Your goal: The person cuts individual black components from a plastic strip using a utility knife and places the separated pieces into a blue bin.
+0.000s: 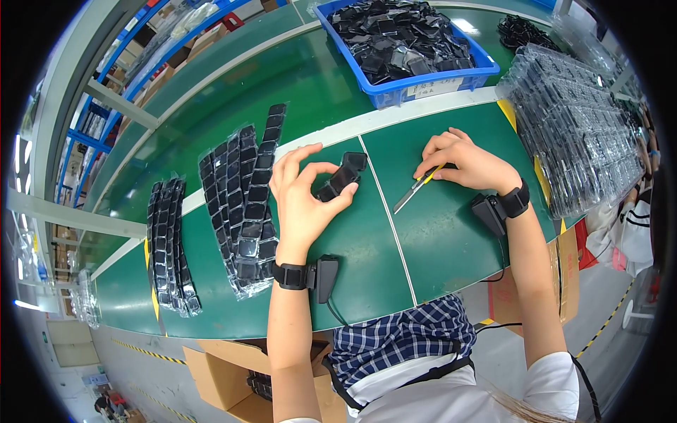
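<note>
My left hand [305,190] is closed on a short strip of black square pieces [343,178], pinched between thumb and fingers above the green table. The strip looks bent or folded. To its right, my right hand [462,161] grips a utility knife [416,190] with a yellow and black handle. The knife's narrow grey end points down and left toward the table, apart from the strip. Just left of my left hand lie several long strips of black squares in clear film [240,204]. A second bundle of such strips [169,247] lies farther left.
A blue bin [395,92] heaped with loose black pieces stands at the back. On the right rises a tall stack of clear plastic trays [575,130]. Black cables [525,34] lie behind it. An open cardboard box [218,381] sits below the table's front edge.
</note>
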A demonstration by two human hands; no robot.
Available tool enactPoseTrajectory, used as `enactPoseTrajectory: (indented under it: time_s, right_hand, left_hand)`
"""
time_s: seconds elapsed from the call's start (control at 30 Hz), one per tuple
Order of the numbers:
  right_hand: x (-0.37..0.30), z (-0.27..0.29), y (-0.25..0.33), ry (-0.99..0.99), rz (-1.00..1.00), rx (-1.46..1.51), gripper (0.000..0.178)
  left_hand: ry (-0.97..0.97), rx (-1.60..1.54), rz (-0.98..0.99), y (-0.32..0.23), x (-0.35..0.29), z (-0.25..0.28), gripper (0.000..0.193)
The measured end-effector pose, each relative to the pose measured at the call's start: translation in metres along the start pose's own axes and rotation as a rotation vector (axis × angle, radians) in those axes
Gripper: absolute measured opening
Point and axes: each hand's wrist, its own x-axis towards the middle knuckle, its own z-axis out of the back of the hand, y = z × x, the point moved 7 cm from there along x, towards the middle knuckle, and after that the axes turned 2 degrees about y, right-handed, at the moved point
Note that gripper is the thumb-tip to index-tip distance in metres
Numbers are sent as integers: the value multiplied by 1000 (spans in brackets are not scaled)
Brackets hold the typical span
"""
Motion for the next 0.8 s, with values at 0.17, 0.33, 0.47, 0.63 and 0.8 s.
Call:
enactPoseTrajectory:
  time_s: [0.17,0.33,0.47,0.63,0.8]
  right_hand:
    - [-1,0,-2,-7,-16,-2,27]
    - [-2,1,-3,-10,-27,-7,27]
    - [0,-2,-2,-6,-26,-9,26]
    - [-2,0,-3,-12,-25,-4,26]
    - [0,-1,-2,-14,-24,-3,26]
  left_hand:
    - [147,81,-12,6,-2,-20,40]
    - [175,26,-63,-2,-2,-27,63]
    - [229,126,-223,-11,-4,-34,72]
    - [344,177,-236,-11,-3,-52,53]
    - [289,131,-240,-6,-1,-51,39]
